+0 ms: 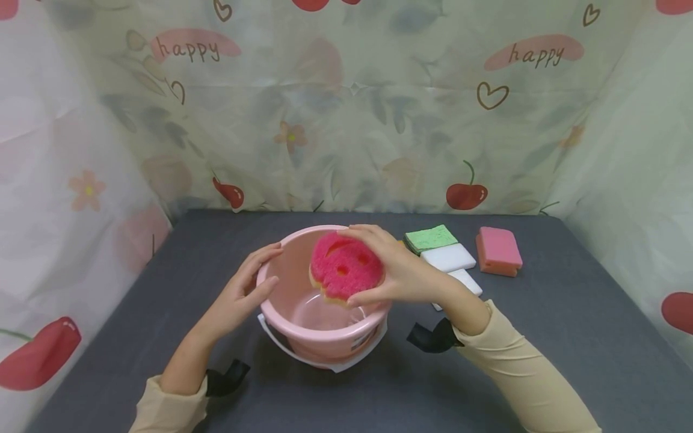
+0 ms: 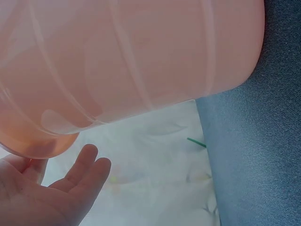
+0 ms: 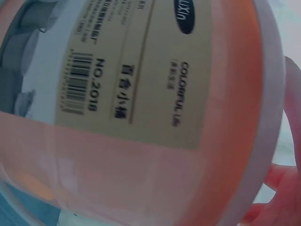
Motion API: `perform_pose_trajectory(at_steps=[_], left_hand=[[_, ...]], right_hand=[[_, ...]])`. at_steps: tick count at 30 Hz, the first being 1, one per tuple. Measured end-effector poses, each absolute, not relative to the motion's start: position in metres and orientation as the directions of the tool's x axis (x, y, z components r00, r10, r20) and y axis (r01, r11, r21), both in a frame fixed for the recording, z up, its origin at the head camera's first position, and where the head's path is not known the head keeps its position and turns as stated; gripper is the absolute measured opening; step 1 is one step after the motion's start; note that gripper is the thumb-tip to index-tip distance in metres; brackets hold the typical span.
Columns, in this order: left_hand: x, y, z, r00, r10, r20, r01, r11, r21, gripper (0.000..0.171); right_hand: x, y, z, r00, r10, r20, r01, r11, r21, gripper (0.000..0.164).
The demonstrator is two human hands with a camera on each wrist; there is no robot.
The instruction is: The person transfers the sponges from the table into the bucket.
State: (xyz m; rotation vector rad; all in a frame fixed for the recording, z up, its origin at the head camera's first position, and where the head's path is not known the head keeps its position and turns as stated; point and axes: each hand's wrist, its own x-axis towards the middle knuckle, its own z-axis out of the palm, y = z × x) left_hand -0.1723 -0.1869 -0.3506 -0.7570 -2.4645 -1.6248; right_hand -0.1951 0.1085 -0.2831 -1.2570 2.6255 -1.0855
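Beige left sleeve [image 1: 169,409] leads to our left hand [image 1: 243,294], fingers loosely spread at the rim of the upright pink bucket [image 1: 325,334]; our right hand [image 1: 399,264] grips the sponge [image 1: 349,269] at its mouth, holed side facing us, long axis unclear.

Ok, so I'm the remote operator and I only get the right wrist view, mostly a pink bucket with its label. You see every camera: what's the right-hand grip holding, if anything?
Observer: The right-hand grip holds a round, bright pink sponge with holes in it.
Operator: And the other hand?
Observer: The left-hand grip touches the bucket at its rim, on the left side in the head view.
Operator: Anything lying farther off to the right?
Observer: Yes, a pink-and-orange block lies on the dark tabletop.
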Motion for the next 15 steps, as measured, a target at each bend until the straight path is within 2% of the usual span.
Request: perform_pose_trajectory(at_steps=[15], left_hand=[[-0.1725,-0.1867,-0.3516,-0.865,0.357,0.353,0.463,0.294,0.836,0.048]], right_hand=[[-0.1962,0.1043,-0.2901,-0.666,-0.718,0.202,-0.655,0.434,-0.619,0.091]])
